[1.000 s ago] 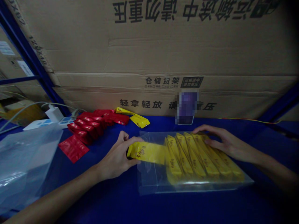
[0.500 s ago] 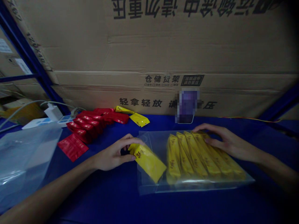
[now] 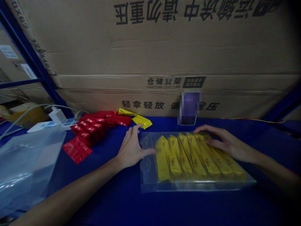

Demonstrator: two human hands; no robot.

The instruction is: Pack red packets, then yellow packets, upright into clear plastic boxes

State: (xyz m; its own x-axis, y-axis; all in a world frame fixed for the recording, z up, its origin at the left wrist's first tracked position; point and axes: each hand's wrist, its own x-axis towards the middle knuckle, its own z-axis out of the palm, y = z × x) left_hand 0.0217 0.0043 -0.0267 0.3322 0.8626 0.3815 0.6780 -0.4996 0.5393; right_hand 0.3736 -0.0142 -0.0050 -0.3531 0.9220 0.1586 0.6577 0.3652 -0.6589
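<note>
A clear plastic bag (image 3: 149,175) lies flat with its left end toward my left hand. Inside it stands a row of yellow packets (image 3: 188,160), leaning side by side. My left hand (image 3: 133,146) is open, its thumb stretched to the leftmost packet and its fingers pointing at a loose yellow packet (image 3: 144,122) behind. Whether the fingertips touch that loose one, I cannot tell. At the far edge of the bag, my right hand (image 3: 225,142) grips it over the packets, thumb and fingers apart around a packet's top end.
Red packets (image 3: 90,127) are heaped at the left, with another yellow packet (image 3: 125,112) behind. A phone (image 3: 188,108) leans on the cardboard (image 3: 131,62). At far left are another plastic sheet (image 3: 30,166) and a white charger (image 3: 57,116) with cables. The tabletop (image 3: 113,201) is blue.
The yellow packet that my left hand held now stands at the left end of the row in the bag. That hand has let go and moved up and right. The right hand stays put.
</note>
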